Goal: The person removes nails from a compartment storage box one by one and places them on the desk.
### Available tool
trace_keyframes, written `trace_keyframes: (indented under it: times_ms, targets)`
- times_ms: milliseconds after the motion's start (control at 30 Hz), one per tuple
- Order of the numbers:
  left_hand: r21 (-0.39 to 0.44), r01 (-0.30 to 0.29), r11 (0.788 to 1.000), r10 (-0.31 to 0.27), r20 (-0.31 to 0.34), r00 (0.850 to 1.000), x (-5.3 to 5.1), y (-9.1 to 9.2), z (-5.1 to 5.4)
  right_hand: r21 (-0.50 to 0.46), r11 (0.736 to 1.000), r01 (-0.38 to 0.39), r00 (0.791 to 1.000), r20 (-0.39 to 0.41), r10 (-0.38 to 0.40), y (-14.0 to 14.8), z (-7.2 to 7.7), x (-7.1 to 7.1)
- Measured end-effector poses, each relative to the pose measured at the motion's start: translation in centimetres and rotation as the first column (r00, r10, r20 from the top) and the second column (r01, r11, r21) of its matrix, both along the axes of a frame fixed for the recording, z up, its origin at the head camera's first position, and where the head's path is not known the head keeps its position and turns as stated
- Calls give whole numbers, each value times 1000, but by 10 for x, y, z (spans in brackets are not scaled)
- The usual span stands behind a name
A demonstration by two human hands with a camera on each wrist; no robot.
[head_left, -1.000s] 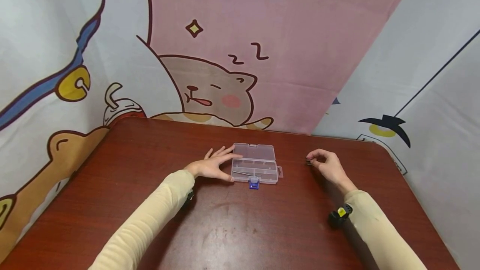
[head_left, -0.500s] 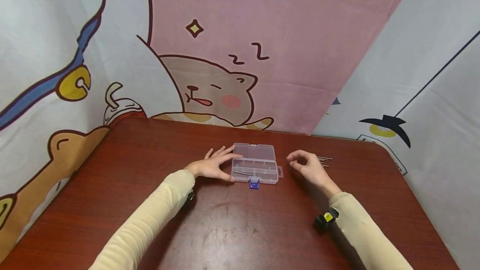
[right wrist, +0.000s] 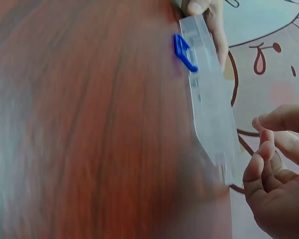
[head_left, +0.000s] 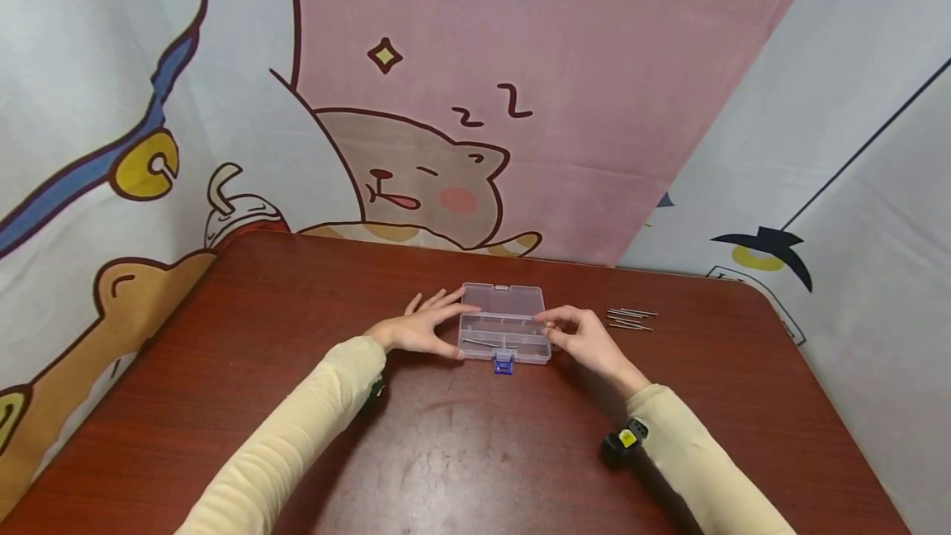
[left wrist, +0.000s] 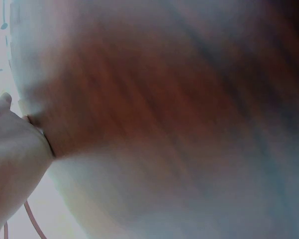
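Note:
A clear plastic compartment box [head_left: 481, 327] lies with its lid [head_left: 502, 301] raised back and a blue latch [head_left: 503, 365] at the front. One thin silver nail [head_left: 483, 343] is in its front left compartment. My left hand [head_left: 418, 331] rests spread against the box's left side, thumb at the front corner and fingers by the lid. My right hand [head_left: 590, 345] is at the box's right end, thumb and forefinger pinching a nail that the fingers mostly hide. In the right wrist view the box [right wrist: 214, 104] appears edge-on beside the curled fingers [right wrist: 283, 119].
Several loose nails [head_left: 630, 319] lie on the brown table [head_left: 461, 444], to the right of the box. Behind the table hangs a cloth [head_left: 579, 106] printed with cartoon animals. The left wrist view is blurred.
My right hand has moved left from the loose nails to the box's right end, uncovering the nails on the table. My left hand and the box have stayed in place.

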State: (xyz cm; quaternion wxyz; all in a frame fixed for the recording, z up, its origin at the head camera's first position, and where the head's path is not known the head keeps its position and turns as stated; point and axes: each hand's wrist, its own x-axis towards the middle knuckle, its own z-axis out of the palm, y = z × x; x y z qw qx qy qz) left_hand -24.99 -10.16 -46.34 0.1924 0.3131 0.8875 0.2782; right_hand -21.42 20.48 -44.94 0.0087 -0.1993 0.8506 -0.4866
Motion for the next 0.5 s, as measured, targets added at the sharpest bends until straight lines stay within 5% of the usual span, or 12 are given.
trace_keyframes:
  times_ms: [500]
  targets:
    - [-3, -6, 1000, 6, 12, 1000, -1, 0, -1, 49, 998, -46, 994, -96, 50, -30, -8, 2]
